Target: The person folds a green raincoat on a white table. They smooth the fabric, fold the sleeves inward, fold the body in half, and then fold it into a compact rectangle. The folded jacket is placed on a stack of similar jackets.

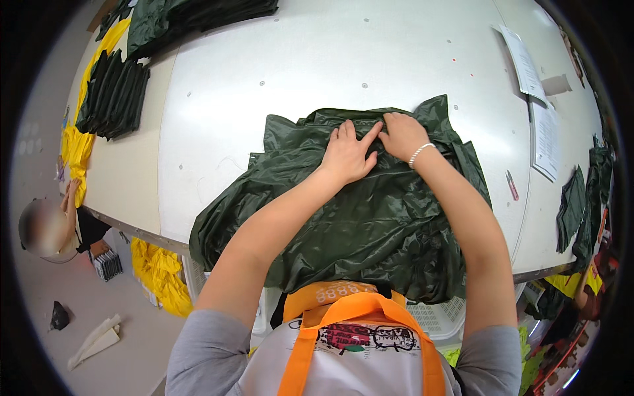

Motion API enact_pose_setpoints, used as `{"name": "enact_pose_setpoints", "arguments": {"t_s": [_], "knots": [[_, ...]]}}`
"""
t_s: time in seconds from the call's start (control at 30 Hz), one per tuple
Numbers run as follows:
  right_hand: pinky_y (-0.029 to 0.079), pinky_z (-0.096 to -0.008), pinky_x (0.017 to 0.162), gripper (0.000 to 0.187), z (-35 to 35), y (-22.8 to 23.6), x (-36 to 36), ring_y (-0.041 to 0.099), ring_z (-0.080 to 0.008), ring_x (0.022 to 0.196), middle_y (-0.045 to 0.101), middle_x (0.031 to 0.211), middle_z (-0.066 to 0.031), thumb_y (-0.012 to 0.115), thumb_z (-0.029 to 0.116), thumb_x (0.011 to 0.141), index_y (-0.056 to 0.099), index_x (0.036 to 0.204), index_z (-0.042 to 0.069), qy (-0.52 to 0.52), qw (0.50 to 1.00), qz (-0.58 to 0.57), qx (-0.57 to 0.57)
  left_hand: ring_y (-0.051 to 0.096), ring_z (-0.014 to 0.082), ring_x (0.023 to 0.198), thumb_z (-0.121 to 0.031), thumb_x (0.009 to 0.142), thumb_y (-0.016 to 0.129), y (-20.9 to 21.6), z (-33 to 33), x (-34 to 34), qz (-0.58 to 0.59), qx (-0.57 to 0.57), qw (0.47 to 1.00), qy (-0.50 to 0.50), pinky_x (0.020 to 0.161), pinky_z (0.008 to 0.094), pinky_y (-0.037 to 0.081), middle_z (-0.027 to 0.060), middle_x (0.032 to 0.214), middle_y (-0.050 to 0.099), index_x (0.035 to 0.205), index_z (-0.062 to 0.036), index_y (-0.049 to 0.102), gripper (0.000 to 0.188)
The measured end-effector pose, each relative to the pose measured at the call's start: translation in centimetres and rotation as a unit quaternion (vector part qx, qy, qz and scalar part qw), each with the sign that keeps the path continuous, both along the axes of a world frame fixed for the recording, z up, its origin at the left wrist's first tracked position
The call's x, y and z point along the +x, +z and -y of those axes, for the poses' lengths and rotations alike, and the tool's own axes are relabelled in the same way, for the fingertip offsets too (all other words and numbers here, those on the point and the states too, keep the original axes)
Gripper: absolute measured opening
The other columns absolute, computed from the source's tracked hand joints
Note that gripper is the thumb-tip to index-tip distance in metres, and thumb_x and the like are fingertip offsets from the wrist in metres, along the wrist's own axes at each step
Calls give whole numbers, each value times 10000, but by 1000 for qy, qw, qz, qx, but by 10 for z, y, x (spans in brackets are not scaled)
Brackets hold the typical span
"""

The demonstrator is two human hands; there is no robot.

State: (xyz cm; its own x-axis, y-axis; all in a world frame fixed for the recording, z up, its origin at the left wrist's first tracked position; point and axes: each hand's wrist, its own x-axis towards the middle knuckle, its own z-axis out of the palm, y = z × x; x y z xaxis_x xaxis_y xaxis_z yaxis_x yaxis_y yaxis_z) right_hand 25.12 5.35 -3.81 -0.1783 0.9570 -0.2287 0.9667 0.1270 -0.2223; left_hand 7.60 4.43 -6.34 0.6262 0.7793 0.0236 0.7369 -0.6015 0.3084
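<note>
A shiny dark green waterproof garment (370, 204), perhaps a raincoat, lies spread and wrinkled on the white table in front of me, its lower part hanging over the near edge. My left hand (348, 152) rests flat on its upper part, the index finger stretched toward the other hand and the thumb apart. Close beside it, my right hand (403, 136) has its fingers bent over the fabric near the garment's far edge, thumb and fingers closed on the cloth. A white bracelet (419, 155) circles my right wrist.
Folded dark green garments (113, 94) are stacked at the left, with more at the far left. Yellow fabric (80, 145) runs along the left edge, where a person stands. Small pink-handled snips (512, 186) and paper sheets (544, 135) lie right. White baskets (437, 317) stand below.
</note>
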Motion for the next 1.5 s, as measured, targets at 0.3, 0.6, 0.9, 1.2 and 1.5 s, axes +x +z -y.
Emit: {"name": "enact_pose_setpoints", "arguments": {"t_s": [0.3, 0.6, 0.9, 1.2, 1.5], "knots": [[443, -381, 890, 279, 11, -19, 13, 561, -303, 992, 581, 989, -153, 540, 81, 764, 561, 1026, -15, -2, 996, -7, 90, 416, 413, 1163, -186, 764, 606, -12, 1, 43, 152, 35, 986, -54, 1001, 471, 362, 251, 1241, 437, 1226, 12, 496, 515], [467, -373, 859, 304, 23, -20, 32, 581, -308, 990, 621, 1017, -130, 541, 60, 788, 578, 1085, 8, 32, 977, -134, 162, 392, 348, 1132, -333, 731, 627, -14, -6, 82, 49, 56, 997, 13, 976, 478, 282, 184, 1154, 461, 1163, 20, 512, 570], [436, -370, 873, 334, 17, -44, 96, 521, -253, 1031, 573, 1064, -46, 712, 114, 742, 652, 1070, 109, -122, 968, -146, 164, 382, 291, 1201, -314, 858, 591, -16, -11, 117, 89, -16, 985, 148, 1031, 632, 126, 103, 1182, 485, 1078, -150, 652, 282], [402, -377, 821, 59, -7, -49, 92, 526, -247, 960, 603, 931, -43, 634, 81, 770, 663, 820, 92, -149, 955, -204, 156, 447, 313, 1149, -469, 834, 609, -16, -36, 144, 62, -97, 948, 296, 1029, 619, 120, 93, 1092, 582, 847, -130, 713, 355], [412, -379, 804, 55, -7, -26, 88, 540, -259, 924, 607, 862, -65, 643, 67, 765, 660, 817, 75, -147, 933, -240, 225, 581, 229, 880, -427, 853, 606, -12, -63, 131, 210, -302, 883, 291, 1024, 624, 104, 4, 697, 621, 809, -140, 676, 299]]}}
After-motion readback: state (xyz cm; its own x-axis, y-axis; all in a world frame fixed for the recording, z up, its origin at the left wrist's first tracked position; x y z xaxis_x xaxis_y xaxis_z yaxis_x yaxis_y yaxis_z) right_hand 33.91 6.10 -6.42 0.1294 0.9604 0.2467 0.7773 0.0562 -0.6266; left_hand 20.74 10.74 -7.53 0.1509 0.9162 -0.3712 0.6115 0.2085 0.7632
